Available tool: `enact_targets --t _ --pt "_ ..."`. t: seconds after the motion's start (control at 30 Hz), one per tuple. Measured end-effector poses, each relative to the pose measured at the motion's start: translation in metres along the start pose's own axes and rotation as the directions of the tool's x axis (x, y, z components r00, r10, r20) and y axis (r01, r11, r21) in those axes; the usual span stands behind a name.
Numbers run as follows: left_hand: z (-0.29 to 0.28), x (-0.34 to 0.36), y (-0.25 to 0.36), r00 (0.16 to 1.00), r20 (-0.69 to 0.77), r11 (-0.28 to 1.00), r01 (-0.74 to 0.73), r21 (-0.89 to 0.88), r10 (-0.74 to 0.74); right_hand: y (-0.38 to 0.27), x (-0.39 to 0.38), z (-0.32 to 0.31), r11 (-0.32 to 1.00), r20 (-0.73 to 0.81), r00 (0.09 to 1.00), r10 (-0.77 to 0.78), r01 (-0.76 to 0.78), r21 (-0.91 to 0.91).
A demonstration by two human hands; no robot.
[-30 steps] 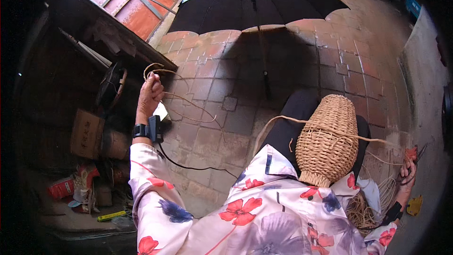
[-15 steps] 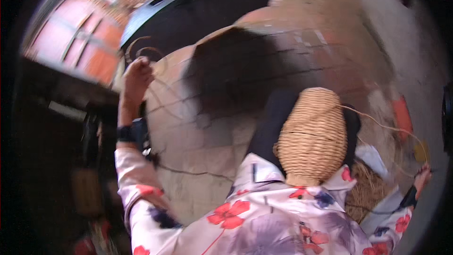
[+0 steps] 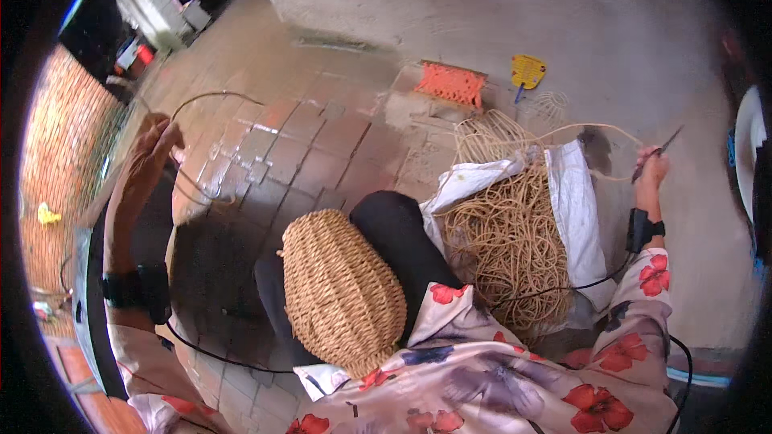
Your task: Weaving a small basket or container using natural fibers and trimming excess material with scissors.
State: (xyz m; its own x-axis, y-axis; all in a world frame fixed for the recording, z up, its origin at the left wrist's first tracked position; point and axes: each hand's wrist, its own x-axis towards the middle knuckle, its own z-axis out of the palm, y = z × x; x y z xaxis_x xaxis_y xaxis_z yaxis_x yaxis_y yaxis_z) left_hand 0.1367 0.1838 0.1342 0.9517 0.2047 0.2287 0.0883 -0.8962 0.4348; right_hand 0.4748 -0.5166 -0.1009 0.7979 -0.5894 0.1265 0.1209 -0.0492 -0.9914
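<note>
While the vase-shaped woven basket [image 3: 344, 293] rests tilted on our lap, it lies between our two hands and well apart from both. Our left hand [image 3: 154, 145] pinches a length of tan cord [image 3: 211, 95] between closed fingers; one part arches away over the ground and another trails below the hand. Our right hand [image 3: 651, 165] is clamped on a slim pointed tool [image 3: 669, 141], its tip angled up and outward. A loose strand [image 3: 595, 125] curves across to that same hand, though we cannot tell how the fingers take it.

We have both arms spread wide: the left forearm is raised at the far left, and the right reaches out to the side. We wear a black wristband [image 3: 122, 290] on the left and another on the right, each with a black cable [image 3: 221, 358] running off it.

Beside our right thigh, an open white sack [image 3: 575, 209] holds a tangled heap of cord [image 3: 508, 249]. Beyond it are an orange block [image 3: 450, 84] and a yellow paddle with a blue handle [image 3: 527, 71], near a grey wall [image 3: 515, 8]. Shiny paving [image 3: 281, 145] stretches ahead, and a brick wall [image 3: 68, 153] rises at left.
</note>
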Motion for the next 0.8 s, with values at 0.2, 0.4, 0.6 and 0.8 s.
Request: enact_targets --t 0.2,0.4,0.6,0.8 --pt "0.026 0.103 0.048 0.933 -0.257 0.947 -0.182 0.266 0.252 0.067 -0.048 -0.03 0.913 0.241 0.953 0.185 -0.076 -0.4" --pt "0.032 0.117 0.128 0.873 -0.487 0.954 -0.141 -0.265 -0.006 0.106 -0.083 -0.068 0.922 0.142 0.983 0.119 -0.056 -0.384" --pt "0.069 0.118 0.181 0.967 -0.146 0.805 -0.254 -0.536 0.208 0.131 -0.125 -0.086 0.899 0.157 0.971 0.181 -0.099 -0.426" --pt "0.166 0.139 0.146 0.799 0.53 0.891 -0.015 -0.455 0.283 0.129 -0.193 -0.077 0.848 0.36 0.779 0.513 -0.395 -0.353"
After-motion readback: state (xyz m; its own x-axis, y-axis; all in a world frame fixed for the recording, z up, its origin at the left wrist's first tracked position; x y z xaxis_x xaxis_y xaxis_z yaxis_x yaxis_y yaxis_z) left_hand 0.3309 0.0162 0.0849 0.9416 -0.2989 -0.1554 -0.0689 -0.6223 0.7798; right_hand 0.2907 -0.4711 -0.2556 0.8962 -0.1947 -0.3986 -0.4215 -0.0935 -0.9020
